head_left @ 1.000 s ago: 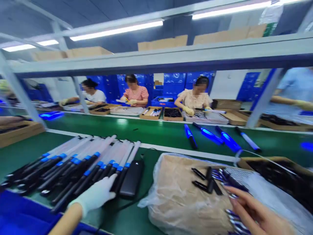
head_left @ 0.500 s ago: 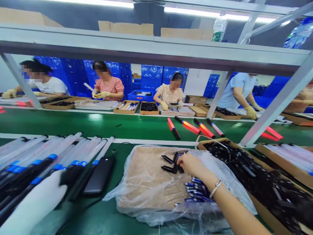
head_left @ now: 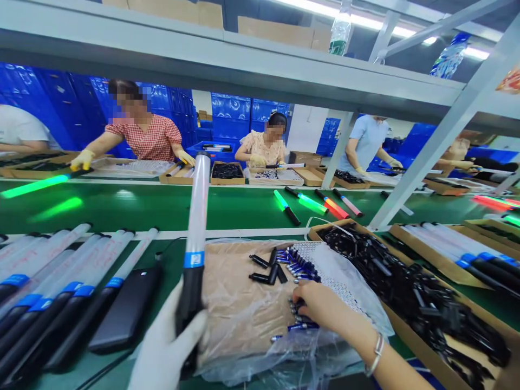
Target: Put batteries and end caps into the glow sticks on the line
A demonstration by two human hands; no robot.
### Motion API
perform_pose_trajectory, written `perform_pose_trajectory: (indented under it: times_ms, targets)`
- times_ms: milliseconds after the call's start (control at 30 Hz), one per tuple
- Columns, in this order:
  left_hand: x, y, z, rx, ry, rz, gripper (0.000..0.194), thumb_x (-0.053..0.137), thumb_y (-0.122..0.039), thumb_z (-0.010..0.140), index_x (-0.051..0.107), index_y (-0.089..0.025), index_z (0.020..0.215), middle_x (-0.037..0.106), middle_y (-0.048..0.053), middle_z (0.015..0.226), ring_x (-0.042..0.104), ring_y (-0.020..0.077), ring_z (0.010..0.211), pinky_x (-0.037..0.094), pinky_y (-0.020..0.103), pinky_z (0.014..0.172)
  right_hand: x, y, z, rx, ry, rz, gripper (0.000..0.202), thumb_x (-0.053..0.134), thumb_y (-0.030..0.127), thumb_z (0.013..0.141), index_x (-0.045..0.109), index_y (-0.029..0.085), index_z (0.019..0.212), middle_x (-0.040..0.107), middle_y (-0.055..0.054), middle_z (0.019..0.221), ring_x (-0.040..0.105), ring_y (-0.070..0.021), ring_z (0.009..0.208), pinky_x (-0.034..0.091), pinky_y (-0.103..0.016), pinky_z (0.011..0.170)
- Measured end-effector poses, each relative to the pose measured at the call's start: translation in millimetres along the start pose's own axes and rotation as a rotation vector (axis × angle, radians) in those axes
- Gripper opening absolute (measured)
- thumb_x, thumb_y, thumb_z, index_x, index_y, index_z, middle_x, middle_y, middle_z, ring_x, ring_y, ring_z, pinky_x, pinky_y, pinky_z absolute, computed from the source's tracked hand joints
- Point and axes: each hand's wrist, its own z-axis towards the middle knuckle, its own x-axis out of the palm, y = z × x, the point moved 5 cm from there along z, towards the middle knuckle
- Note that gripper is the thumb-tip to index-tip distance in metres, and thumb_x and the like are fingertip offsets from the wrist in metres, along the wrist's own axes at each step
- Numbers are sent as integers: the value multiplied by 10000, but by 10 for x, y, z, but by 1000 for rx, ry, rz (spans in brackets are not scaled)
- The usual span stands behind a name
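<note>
My left hand [head_left: 170, 336], in a white glove, is wrapped round the black handle of a light stick [head_left: 197, 216], which stands upright with its clear tube on top and a blue band in the middle. My bare right hand [head_left: 320, 303] has its fingers bent down among small blue-and-silver pieces [head_left: 303, 326] in a plastic-lined tray [head_left: 239, 319]; its fingertips are partly hidden, and what they hold cannot be made out. Short black cylinders [head_left: 270, 277] lie in the tray just beyond it.
Light sticks [head_left: 77, 287] and a black power bank [head_left: 125, 309] lie at the left. A box of black parts [head_left: 430, 303] is at the right. Lit sticks rest on the green belt [head_left: 244, 208]. Several people work behind it, under a metal shelf [head_left: 244, 59].
My left hand has come up and right from the row, now with a light stick. My right hand has moved from the black cylinders to the blue pieces. The view has shifted right.
</note>
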Motion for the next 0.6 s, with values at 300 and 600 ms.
perform_pose_trajectory:
  times_ms: [300, 600]
  targets:
    - [758, 557, 69, -163, 168, -187, 373, 507, -463, 925, 595, -112, 1014, 587, -1, 727, 514, 58, 530, 453, 189, 478, 96, 103, 74, -78, -125, 105, 178, 517, 161, 898, 683, 192, 954, 659, -29, 999, 617, -164, 986, 452, -242, 878]
    - [722, 712, 265, -127, 117, -284, 326, 543, -394, 920, 603, -116, 1081, 640, 50, 927, 618, 112, 748, 546, 269, 657, 174, 225, 155, -97, -117, 110, 213, 510, 107, 878, 676, 168, 996, 643, -63, 1019, 619, -226, 1002, 468, -313, 881]
